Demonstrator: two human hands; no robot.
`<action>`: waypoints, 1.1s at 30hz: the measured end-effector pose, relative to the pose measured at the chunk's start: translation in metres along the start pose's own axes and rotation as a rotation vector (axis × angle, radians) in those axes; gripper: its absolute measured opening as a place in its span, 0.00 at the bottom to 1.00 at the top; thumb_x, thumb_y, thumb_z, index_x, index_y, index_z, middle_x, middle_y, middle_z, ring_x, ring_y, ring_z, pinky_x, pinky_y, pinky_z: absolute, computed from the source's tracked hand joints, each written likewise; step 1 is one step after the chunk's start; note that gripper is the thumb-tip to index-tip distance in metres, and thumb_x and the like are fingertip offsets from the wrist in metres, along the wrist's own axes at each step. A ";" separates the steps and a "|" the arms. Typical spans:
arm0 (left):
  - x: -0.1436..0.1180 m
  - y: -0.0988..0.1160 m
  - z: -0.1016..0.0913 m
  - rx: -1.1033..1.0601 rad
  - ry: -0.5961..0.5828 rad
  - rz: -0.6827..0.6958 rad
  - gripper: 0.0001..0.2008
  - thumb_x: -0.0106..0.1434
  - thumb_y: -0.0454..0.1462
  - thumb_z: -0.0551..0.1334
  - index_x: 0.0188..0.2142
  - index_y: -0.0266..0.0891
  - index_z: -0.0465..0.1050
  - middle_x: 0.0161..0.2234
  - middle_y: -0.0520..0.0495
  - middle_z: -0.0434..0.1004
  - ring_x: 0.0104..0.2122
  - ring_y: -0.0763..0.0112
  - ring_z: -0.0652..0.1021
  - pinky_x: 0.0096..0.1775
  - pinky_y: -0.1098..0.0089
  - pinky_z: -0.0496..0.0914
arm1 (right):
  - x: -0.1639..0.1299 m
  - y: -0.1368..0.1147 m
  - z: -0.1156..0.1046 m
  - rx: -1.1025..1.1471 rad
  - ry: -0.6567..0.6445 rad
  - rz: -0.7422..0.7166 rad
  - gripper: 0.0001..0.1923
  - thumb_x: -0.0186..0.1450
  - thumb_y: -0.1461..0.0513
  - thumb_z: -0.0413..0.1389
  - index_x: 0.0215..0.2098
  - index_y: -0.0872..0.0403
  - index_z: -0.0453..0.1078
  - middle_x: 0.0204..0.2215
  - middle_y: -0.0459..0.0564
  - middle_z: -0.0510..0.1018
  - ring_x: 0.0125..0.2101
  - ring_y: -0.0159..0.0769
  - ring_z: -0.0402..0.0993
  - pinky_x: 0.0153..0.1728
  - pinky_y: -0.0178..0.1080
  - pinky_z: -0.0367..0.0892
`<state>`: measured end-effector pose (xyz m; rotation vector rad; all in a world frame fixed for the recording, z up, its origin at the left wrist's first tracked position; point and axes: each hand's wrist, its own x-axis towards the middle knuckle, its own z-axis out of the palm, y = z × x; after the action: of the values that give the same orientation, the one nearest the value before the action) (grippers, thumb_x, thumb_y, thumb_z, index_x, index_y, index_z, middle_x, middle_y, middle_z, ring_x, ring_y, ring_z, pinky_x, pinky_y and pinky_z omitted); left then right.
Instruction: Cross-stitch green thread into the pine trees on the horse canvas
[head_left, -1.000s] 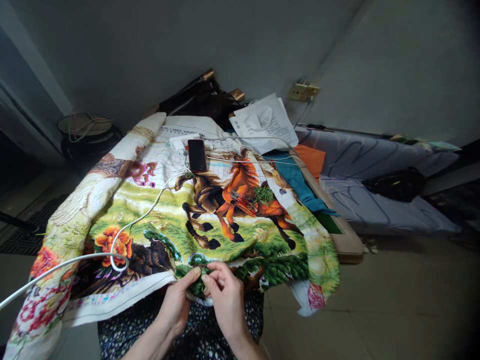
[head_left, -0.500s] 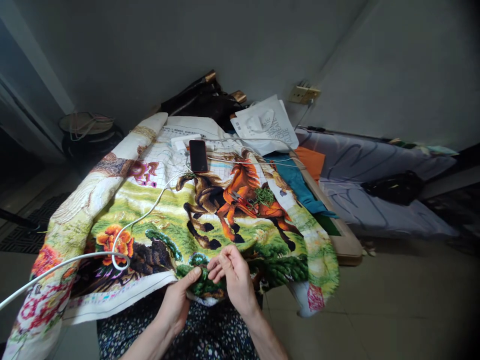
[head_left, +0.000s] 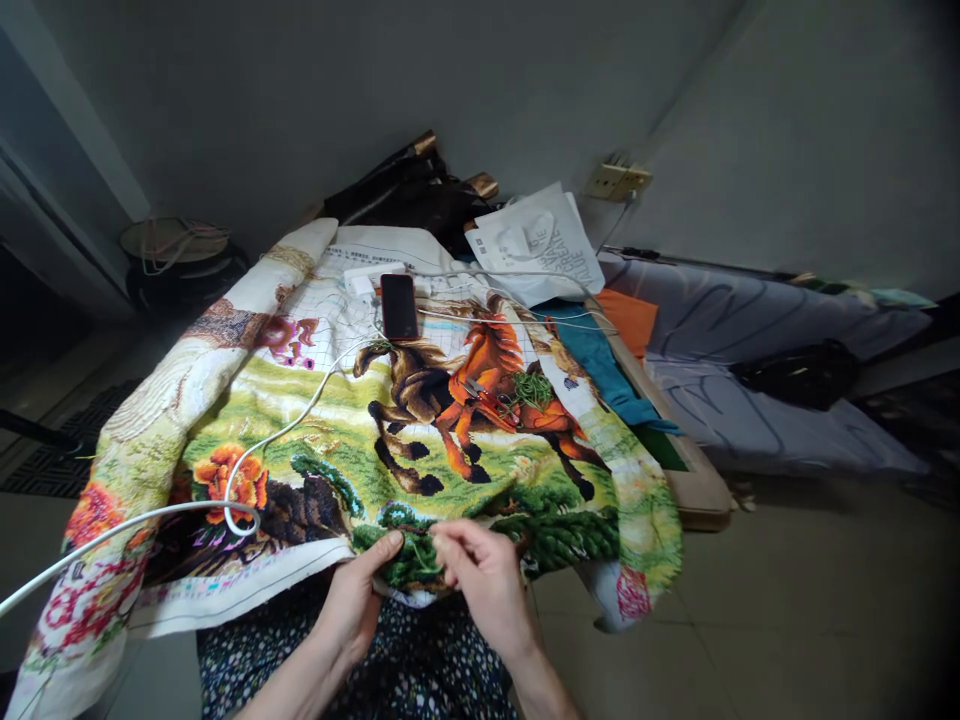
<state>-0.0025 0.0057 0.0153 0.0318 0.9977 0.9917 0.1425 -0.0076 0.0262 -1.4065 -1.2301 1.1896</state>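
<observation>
A large cross-stitch cloth [head_left: 322, 440] with horses, grass and flowers spreads before me and over my lap. My left hand [head_left: 356, 590] grips its near edge, thumb on top of the dark green stitched part and fingers underneath. Just to the right, my right hand [head_left: 484, 575] is closed in a pinch above the cloth. A light green thread [head_left: 424, 553] shows by its fingertips; any needle is too small to make out. Red-handled scissors [head_left: 487, 398] and a tangle of green thread [head_left: 531, 391] lie on the stitched horses.
A phone [head_left: 399, 307] rests on the cloth beside a white charger [head_left: 366, 280]. One white cable [head_left: 289, 425] loops across the left side. Behind are a white paper bag [head_left: 536, 245] and a wall socket [head_left: 618, 182]. Rolled cloth [head_left: 180, 385] hangs along the left.
My right hand has moved slightly right and down, its fingers now pinched closer together. Light green thread now shows between the hands. The left hand keeps its hold on the cloth.
</observation>
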 end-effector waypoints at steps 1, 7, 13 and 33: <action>0.001 0.000 -0.001 0.006 0.007 0.007 0.16 0.44 0.35 0.73 0.31 0.27 0.77 0.34 0.41 0.76 0.34 0.66 0.75 0.42 0.68 0.69 | -0.003 0.000 0.003 -0.019 -0.095 0.024 0.13 0.63 0.58 0.53 0.33 0.61 0.72 0.21 0.48 0.69 0.19 0.26 0.61 0.20 0.30 0.57; 0.003 -0.002 -0.003 0.015 0.005 0.030 0.17 0.42 0.36 0.73 0.32 0.28 0.77 0.34 0.42 0.76 0.35 0.66 0.75 0.41 0.67 0.69 | -0.008 0.001 0.014 -0.099 -0.166 0.062 0.12 0.63 0.61 0.50 0.28 0.61 0.71 0.19 0.47 0.67 0.18 0.25 0.59 0.19 0.29 0.55; 0.004 -0.003 -0.004 0.002 0.006 0.045 0.15 0.42 0.36 0.74 0.29 0.29 0.76 0.32 0.44 0.76 0.33 0.67 0.74 0.40 0.68 0.69 | -0.007 0.001 0.014 -0.081 -0.168 0.107 0.14 0.63 0.59 0.50 0.31 0.62 0.71 0.19 0.48 0.67 0.17 0.26 0.59 0.18 0.29 0.55; 0.003 -0.002 -0.002 0.045 0.065 0.087 0.20 0.34 0.40 0.76 0.26 0.30 0.77 0.30 0.44 0.75 0.32 0.70 0.72 0.37 0.70 0.66 | -0.013 0.014 0.035 -0.039 0.011 0.127 0.09 0.61 0.60 0.52 0.28 0.60 0.68 0.20 0.48 0.69 0.20 0.29 0.66 0.21 0.30 0.60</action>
<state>-0.0014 0.0059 0.0111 0.0807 1.0858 1.0550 0.1091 -0.0212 0.0093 -1.5373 -1.1757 1.2481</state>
